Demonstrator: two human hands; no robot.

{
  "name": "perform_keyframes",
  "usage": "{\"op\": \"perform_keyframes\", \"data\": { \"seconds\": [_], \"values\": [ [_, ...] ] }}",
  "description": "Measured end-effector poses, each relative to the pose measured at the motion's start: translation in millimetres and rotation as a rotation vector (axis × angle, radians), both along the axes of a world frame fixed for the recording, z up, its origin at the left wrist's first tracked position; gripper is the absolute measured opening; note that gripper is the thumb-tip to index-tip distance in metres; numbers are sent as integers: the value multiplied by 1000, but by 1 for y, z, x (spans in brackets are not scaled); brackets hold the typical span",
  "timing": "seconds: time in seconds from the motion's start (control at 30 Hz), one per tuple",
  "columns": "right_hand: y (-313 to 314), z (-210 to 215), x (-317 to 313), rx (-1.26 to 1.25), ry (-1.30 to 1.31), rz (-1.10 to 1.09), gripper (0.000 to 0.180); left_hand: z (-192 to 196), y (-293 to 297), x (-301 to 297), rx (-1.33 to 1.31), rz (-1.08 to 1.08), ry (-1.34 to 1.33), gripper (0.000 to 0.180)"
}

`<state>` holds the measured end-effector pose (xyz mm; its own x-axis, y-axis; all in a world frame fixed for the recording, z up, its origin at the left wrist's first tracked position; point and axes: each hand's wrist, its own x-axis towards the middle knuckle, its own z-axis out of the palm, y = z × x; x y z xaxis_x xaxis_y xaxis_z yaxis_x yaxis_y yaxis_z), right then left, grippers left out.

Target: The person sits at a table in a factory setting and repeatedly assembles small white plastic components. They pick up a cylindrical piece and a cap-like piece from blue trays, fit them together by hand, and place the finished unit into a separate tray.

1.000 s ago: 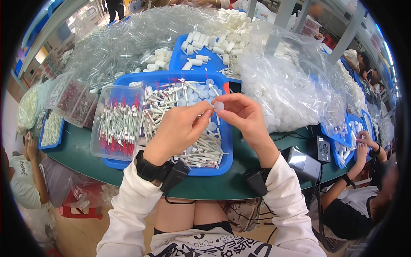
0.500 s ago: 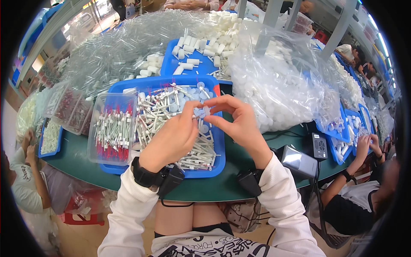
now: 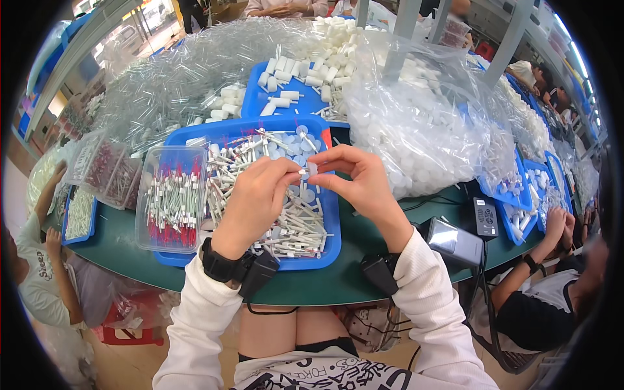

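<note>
Over the large blue tray [image 3: 335,242], my left hand [image 3: 252,203] is closed in a pinch on a thin white plastic stick [image 3: 303,173]. Against its end, my right hand [image 3: 361,184] pinches a small translucent white disc [image 3: 312,169] between thumb and forefinger. The two parts meet, though how far they are joined I cannot tell. Beneath my hands the tray holds a heap of white sticks [image 3: 296,242] and loose pale discs [image 3: 278,149]. A clear plastic box [image 3: 141,218] with red-tipped sticks rests on the tray's left side.
A second blue tray [image 3: 259,73] with white cylinders lies beyond, near a pile of clear tubes [image 3: 175,71]. A clear bag of white pieces [image 3: 416,130] stands right. A power bank [image 3: 455,243] and black adapter [image 3: 481,220] lie on the green table. Co-workers sit at both sides.
My left hand has shifted slightly left and down, and its fingers are drawn together on the stick. My right hand stays almost in place. At the left, a co-worker's arm has risen.
</note>
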<state>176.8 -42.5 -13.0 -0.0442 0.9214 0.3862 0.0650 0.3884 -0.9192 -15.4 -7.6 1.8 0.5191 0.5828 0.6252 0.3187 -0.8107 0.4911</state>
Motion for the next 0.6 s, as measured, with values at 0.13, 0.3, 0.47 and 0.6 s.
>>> {"op": "perform_keyframes", "data": {
  "seconds": [0.13,0.3,0.47,0.6],
  "values": [
    [0,-2,0,-50,27,11,23,-1,0,-1,40,-2,34,9],
    [1,-6,3,-63,18,14,22,1,-4,1,152,42,94,13],
    [0,-7,3,-76,16,19,22,2,-6,1,220,29,116,22],
    [0,-7,2,-101,9,12,23,-2,-5,2,317,41,151,26]
  ]
}}
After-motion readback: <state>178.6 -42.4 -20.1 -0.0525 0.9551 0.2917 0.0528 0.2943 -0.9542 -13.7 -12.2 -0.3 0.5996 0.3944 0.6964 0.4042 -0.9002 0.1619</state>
